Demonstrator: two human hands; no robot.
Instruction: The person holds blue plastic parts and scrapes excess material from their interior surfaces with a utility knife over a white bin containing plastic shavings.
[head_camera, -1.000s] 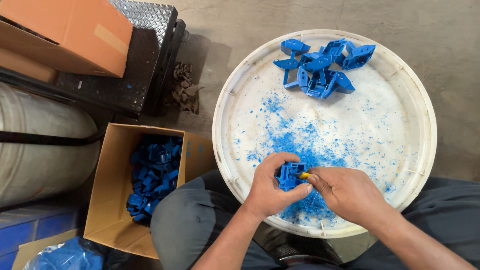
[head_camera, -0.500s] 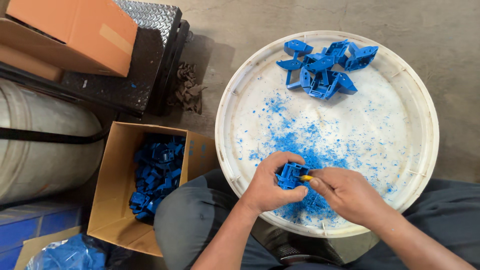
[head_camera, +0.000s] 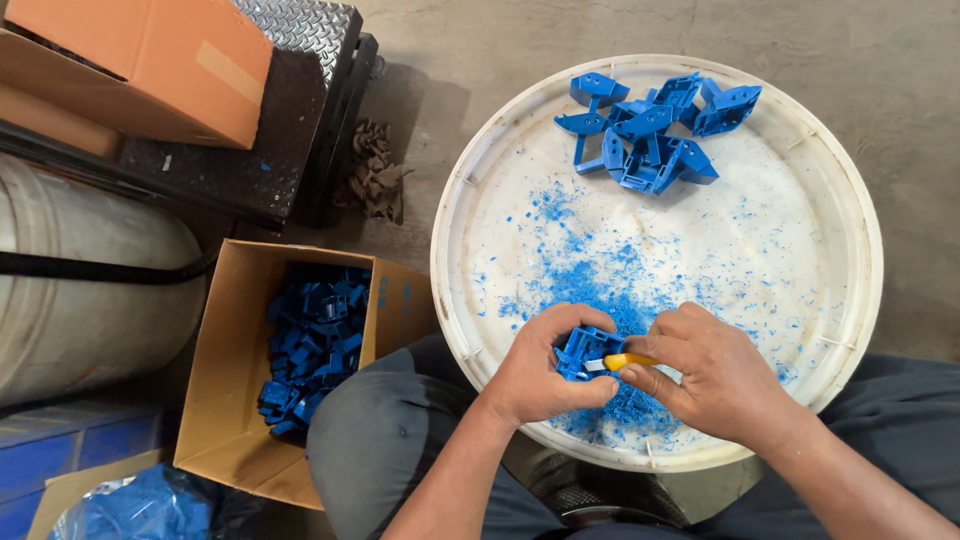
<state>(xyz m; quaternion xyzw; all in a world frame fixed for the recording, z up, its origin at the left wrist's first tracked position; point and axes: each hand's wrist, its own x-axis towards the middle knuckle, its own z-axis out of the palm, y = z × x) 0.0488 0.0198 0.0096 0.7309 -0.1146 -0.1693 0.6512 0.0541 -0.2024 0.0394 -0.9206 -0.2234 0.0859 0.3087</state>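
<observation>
- A blue plastic part is gripped in the curled left hand, over the near edge of the round white tray.
- A yellow-handled cutter is pinched in the right hand, its tip touching the part.
- Blue shavings are scattered across the tray, and a pile of blue parts lies at its far side.
- More blue parts are held in a cardboard box on the left.

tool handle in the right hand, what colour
Yellow tool handle, seen in the head view, beside the blue part.
</observation>
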